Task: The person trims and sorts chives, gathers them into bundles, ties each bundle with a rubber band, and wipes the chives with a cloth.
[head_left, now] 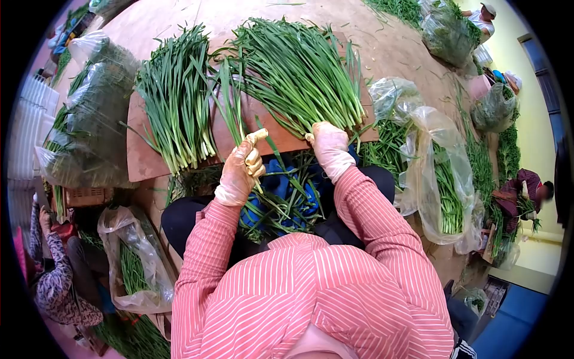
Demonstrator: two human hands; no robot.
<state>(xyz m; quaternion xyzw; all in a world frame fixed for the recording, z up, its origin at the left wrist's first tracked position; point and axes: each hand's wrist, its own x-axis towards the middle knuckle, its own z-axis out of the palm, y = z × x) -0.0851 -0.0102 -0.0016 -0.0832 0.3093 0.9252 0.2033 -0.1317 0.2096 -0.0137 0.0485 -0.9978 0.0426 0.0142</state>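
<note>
My left hand (240, 170), in a stained pale glove, is closed around a few garlic chives (230, 110). Their leaves stretch up over the board and some ends come out below the fist. Also gloved, my right hand (332, 151) has its fingers curled at the cut ends of a big pile of garlic chives (293, 72); its fingertips seem to pinch stalks there. To the left, a second bunch of garlic chives (176, 102) lies with its pale ends towards me. Both piles rest on a brown board (140, 158) above my lap.
Loose trimmings lie on blue cloth (272, 185) in my lap. Plastic bags of greens stand close by: a full bag (98, 119) at left, an open bag (140, 257) below it, another bag (448, 173) at right. Other people work at both edges, including a patterned sleeve (60, 263).
</note>
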